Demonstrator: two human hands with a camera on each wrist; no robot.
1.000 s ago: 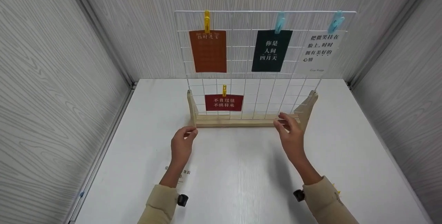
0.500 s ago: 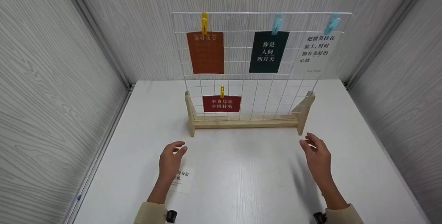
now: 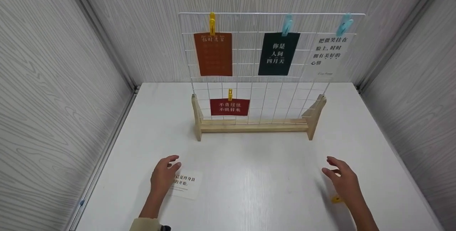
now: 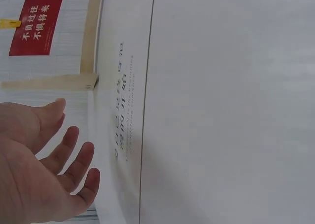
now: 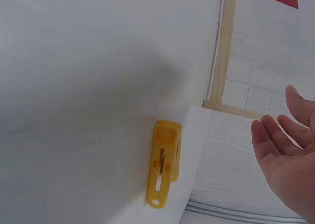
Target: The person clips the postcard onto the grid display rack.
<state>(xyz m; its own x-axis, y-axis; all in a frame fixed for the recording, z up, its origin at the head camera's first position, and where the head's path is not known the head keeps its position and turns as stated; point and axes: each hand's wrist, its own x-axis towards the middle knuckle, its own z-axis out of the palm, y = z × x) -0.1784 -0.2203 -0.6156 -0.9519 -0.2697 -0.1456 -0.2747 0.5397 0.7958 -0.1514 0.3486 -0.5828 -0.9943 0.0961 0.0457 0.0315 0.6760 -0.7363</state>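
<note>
My left hand (image 3: 164, 175) is over the left part of the table, fingers loosely bent and holding nothing. A white card with black lettering (image 3: 186, 184) lies on the table beneath it, its left part hidden by the hand. In the left wrist view the same card (image 4: 125, 101) lies flat beyond the fingertips. My right hand (image 3: 345, 181), also holding nothing, hovers over the right side of the table. Below it lies a yellow clothespin (image 5: 165, 162), which the hand and wrist partly cover in the head view.
A white wire grid (image 3: 251, 92) stands in a wooden base (image 3: 254, 127) at the back. Clipped to it are an orange card (image 3: 214, 54), a dark green card (image 3: 279, 60), a white card (image 3: 326, 56) and a red card (image 3: 229, 108). Woodgrain walls enclose the table.
Both hands have drawn back from the wooden base toward me and spread apart. More of the white card on the table now shows, and the yellow clothespin shows beside my right wrist.
</note>
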